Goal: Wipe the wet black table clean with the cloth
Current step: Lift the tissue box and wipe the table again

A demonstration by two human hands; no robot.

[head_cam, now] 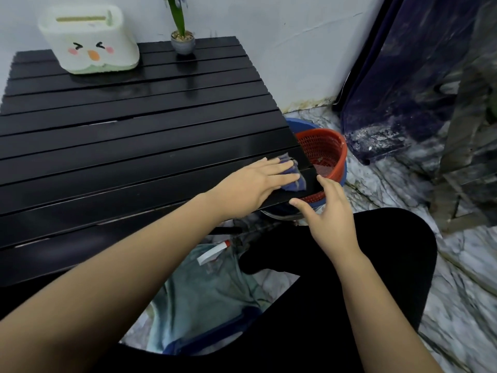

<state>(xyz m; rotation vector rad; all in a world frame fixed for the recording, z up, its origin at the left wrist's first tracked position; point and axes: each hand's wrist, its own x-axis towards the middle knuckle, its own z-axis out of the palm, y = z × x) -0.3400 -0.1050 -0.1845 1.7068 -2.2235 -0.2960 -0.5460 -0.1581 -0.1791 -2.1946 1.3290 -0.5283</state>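
Right hand [332,216] — nearest item; fingers spread and empty, hovering just off the table's near right corner, holding nothing.

Left hand [258,184] — flat, palm down, fingers extended, pressing the cloth [294,175] to the slats; a press rather than a closed grip.

Cloth — blue-purple, bunched, mostly under the fingers, lying at the near right corner of the black table [134,135], close to its edge.

Risks, as judged: cloth so near the corner could slip off toward the red basket [326,157] beside it; pushed water may run over the edge or drop through the slat gaps; a long stroke to the far end could knock the small plant pot [183,43] or wet the white tissue box [90,40].

Not determinable — how much of the table remains wet, blur and gloss look alike; the cloth's full extent; the table's left part, cut off by the frame; the basket's contents.
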